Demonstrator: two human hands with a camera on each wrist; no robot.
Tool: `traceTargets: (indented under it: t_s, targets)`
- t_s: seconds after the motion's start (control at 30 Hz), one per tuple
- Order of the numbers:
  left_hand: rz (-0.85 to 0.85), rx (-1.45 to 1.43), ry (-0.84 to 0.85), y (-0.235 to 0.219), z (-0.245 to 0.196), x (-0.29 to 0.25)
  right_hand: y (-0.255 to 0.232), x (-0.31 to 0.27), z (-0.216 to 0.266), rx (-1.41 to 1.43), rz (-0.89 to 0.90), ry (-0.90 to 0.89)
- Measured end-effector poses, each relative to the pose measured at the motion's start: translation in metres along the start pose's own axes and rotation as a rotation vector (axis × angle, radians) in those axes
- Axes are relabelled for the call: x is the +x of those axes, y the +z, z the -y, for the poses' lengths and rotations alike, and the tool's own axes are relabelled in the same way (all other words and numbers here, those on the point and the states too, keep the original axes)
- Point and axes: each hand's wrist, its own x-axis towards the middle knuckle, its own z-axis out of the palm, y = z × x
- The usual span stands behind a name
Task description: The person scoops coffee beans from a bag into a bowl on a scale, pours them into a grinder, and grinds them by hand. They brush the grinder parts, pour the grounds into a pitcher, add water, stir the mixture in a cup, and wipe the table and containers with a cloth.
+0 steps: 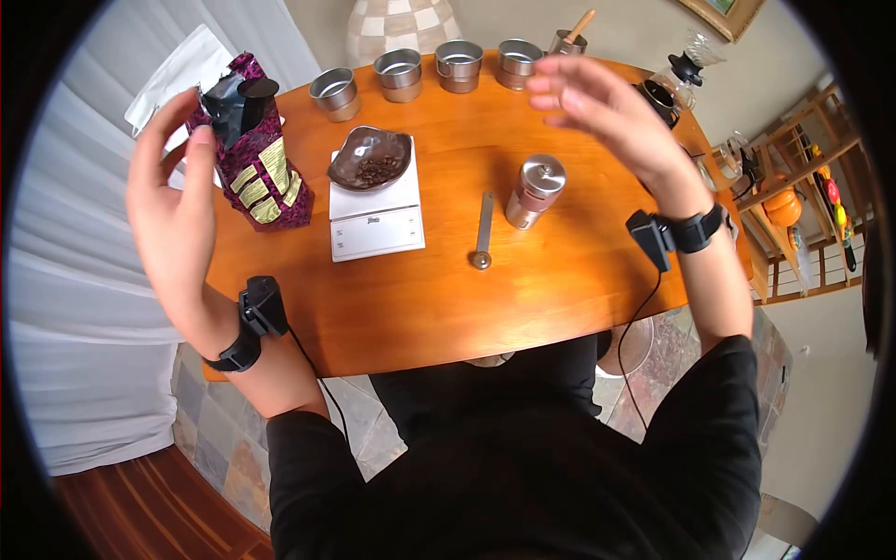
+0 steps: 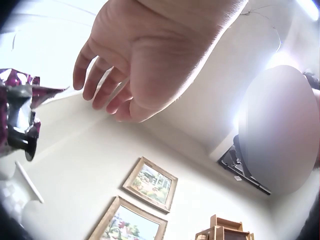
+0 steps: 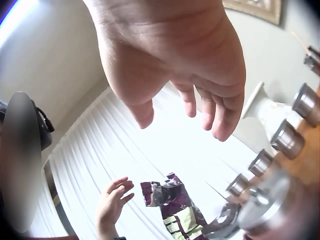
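**An open bag by a dish of beans, with both hands up and holding nothing**

The purple and black bag (image 1: 269, 185) stands on the table (image 1: 439, 322), over on the person's left, with its torn top open. A dark round bit sits at its top; it may be a clip, but it is hard to tell. Just beside the bag is a white scale (image 1: 377, 240), and on it a brown dish (image 1: 359, 149) with some beans (image 1: 377, 172).

The left hand (image 1: 173, 224) is near the bag but apart from it, fingers open and softly bent. The right hand (image 1: 607, 121) is up in the air, open too.

To work the bag well, I would hold its firm middle, not the floppy top, and tip it slowly and low over the dish. Beans could jump out if rushed. Bumping the scale could shake its number.
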Motion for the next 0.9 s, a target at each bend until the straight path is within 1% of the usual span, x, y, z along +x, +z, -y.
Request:
traceTargets:
  t_s: [0.03,0.07,0.1,0.17,0.2,0.23,0.3,0.33,0.4,0.5,0.57,0.6,0.63,0.67,0.73,0.77,0.83,0.87,0.9]
  targets:
    - [0.054,-0.05,0.007,0.005,-0.004,-0.002,-0.007,-0.009,-0.019,0.056,0.041,0.018]
    - [0.081,-0.004,0.031,0.009,-0.01,-0.003,-0.011,-0.017,-0.04,0.093,0.076,0.034]
    - [0.109,-0.018,0.059,0.013,-0.013,-0.005,-0.013,-0.024,-0.058,0.13,0.111,0.051]
    - [0.177,-0.075,0.008,0.019,-0.017,-0.006,-0.003,-0.037,-0.071,0.203,0.193,0.095]
    - [0.184,-0.019,0.057,0.023,-0.02,-0.006,0.001,-0.039,-0.082,0.279,0.233,0.125]
    - [0.224,0.037,0.008,0.025,-0.028,-0.008,0.005,-0.04,-0.09,0.274,0.268,0.105]
    - [0.231,0.034,0.14,0.037,-0.029,-0.011,0.012,-0.042,-0.098,0.371,0.336,0.129]
    - [0.273,0.01,0.152,0.042,-0.035,-0.013,0.013,-0.041,-0.106,0.365,0.336,0.113]
    - [0.371,-0.004,0.174,0.054,-0.04,-0.018,0.015,-0.035,-0.12,0.441,0.381,0.138]
    - [0.532,-0.037,0.155,0.076,-0.044,-0.024,0.015,-0.032,-0.116,0.504,0.428,0.141]
    - [0.741,-0.056,0.189,0.092,-0.054,-0.024,0.017,-0.03,-0.119,0.512,0.429,0.119]
    - [0.816,-0.055,0.231,0.1,-0.059,-0.026,0.017,-0.03,-0.122,0.516,0.426,0.103]
    - [0.888,-0.056,0.275,0.108,-0.065,-0.029,0.017,-0.03,-0.124,0.516,0.426,0.107]
    - [0.889,-0.057,0.273,0.115,-0.071,-0.03,0.017,-0.03,-0.125,0.544,0.443,0.091]
    - [1.046,-0.08,0.305,0.129,-0.083,-0.03,0.018,-0.029,-0.128,0.579,0.459,0.078]
    - [1.05,-0.081,0.305,0.137,-0.087,-0.033,0.018,-0.031,-0.128,0.585,0.446,0.079]
    - [0.953,-0.106,0.345,0.151,-0.089,-0.039,0.02,-0.033,-0.13,0.598,0.428,0.083]
    - [0.959,-0.107,0.344,0.157,-0.089,-0.039,0.02,-0.033,-0.132,0.595,0.43,0.074]
    - [0.941,-0.113,0.391,0.162,-0.088,-0.04,0.021,-0.033,-0.134,0.593,0.432,0.067]
